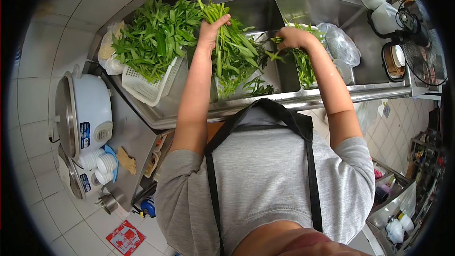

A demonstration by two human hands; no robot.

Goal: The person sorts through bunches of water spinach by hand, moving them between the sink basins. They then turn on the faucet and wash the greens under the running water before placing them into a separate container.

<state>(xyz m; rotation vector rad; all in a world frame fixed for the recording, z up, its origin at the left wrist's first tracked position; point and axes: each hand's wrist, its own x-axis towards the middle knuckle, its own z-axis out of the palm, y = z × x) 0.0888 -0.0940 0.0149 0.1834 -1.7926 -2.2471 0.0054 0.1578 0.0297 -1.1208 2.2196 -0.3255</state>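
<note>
Head view showed work looking partway: left hand (211, 32) closed around a bunch of long-stemmed leafy greens (234, 50) over the sink (184, 102), right hand (293, 37) curled on a small sprig (276, 41). Big leafy pile (159, 33) sat heaped over the white basket (152, 91), more cut greens (303, 64) lay right of the divider, so bunch plus loose leaves (259, 87) looked left to handle. Right fingertips were partly hidden; couldn't tell which pile was finished.
</note>
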